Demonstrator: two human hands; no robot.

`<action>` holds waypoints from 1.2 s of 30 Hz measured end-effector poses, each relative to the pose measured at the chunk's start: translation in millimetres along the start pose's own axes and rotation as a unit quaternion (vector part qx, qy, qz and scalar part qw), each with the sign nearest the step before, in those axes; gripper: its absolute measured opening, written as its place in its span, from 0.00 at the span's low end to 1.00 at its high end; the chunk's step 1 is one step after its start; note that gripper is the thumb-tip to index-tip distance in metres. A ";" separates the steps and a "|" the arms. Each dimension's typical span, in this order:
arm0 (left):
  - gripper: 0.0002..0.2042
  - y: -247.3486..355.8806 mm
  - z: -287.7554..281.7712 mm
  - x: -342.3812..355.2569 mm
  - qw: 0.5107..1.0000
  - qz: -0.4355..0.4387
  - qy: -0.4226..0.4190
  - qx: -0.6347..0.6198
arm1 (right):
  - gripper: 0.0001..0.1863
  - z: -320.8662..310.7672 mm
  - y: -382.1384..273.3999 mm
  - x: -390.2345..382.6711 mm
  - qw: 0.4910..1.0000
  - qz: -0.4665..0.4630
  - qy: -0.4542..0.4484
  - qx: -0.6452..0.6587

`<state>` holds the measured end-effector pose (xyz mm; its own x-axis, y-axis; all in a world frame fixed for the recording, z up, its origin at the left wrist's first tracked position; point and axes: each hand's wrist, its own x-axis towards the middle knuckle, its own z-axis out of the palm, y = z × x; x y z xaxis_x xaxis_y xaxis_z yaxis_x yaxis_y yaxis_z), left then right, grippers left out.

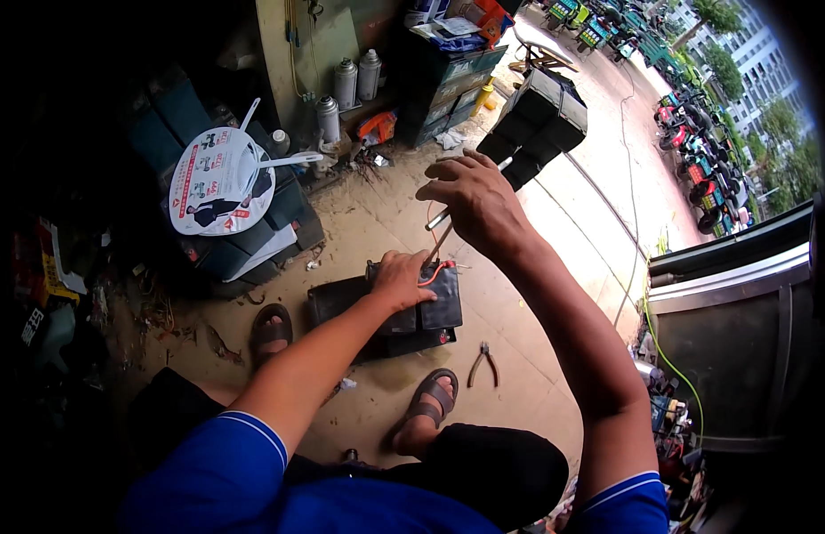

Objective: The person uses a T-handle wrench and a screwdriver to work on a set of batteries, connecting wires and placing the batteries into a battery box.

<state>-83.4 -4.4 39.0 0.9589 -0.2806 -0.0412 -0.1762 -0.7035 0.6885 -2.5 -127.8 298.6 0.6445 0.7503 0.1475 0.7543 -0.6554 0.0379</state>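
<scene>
A black battery pack (442,307) stands on the floor between my feet, with a red wire (441,272) looping over its top. My left hand (401,281) rests on the pack, fingers bent beside the wire; whatever they pinch is too small to make out. Above and to the right, my right hand (480,203) is closed on a pale, slim rod-shaped tool (438,220) held at a slant. From beneath that hand a thin brown strip (442,243) runs down to my left fingertips. Brown-handled pliers (483,363) lie spread on the floor right of the pack.
A larger black battery pack (541,120) stands ahead on the right. Batteries at left carry a printed round fan (218,182). Spray cans (346,83) and stacked boxes (452,89) line the back. Clutter (668,418) sits by the door panel (724,356); parked scooters (697,160) stand outside.
</scene>
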 end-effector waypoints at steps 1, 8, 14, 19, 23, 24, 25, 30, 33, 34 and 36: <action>0.41 0.6 -5.0 0.5 1.000 -0.002 0.004 0.002 | 0.18 14.0 -1.5 -6.5 0.979 -0.101 0.170 0.043; 0.11 40.3 -52.4 27.3 0.963 0.155 0.033 -0.220 | 0.26 90.5 -51.8 -49.5 0.702 0.145 0.305 0.627; 0.07 47.0 -56.3 35.7 0.966 0.206 0.112 -0.106 | 0.21 109.3 -31.0 -65.9 0.718 0.234 0.268 0.598; 0.08 61.0 -59.2 34.7 0.974 0.096 0.008 -0.204 | 0.24 105.9 -17.0 -76.9 0.788 0.220 0.227 0.529; 0.07 57.3 -72.1 29.4 0.985 0.055 -0.031 -0.162 | 0.28 111.3 -15.6 -72.7 0.826 0.206 0.253 0.460; 0.07 54.3 -71.3 29.2 0.991 0.083 0.036 -0.102 | 0.26 107.8 -15.9 -69.7 0.829 0.198 0.245 0.462; 0.07 52.2 -70.8 30.4 0.991 0.082 0.036 -0.098 | 0.23 103.1 -16.5 -67.5 0.832 0.189 0.237 0.464; 0.10 46.0 -61.3 37.2 0.990 0.111 0.082 -0.040 | 0.14 105.0 -10.7 -69.7 0.868 0.133 0.271 0.394; 0.09 48.6 -69.3 30.2 0.987 0.092 0.030 -0.127 | 0.14 102.6 -12.4 -70.9 0.871 0.163 0.228 0.404; 0.08 54.7 -67.7 27.3 0.989 0.087 0.083 -0.088 | 0.14 103.3 -13.3 -71.3 0.868 0.168 0.232 0.406; 0.10 53.2 -69.1 29.7 0.985 0.118 0.122 0.029 | 0.13 102.7 -17.9 -70.0 0.828 0.176 0.240 0.475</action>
<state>-48.9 -5.1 124.4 0.9137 -0.2795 0.2951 -0.4055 -0.6762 0.6151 -48.3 -159.7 186.1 0.8939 0.2559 0.3681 0.4343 -0.2905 -0.8526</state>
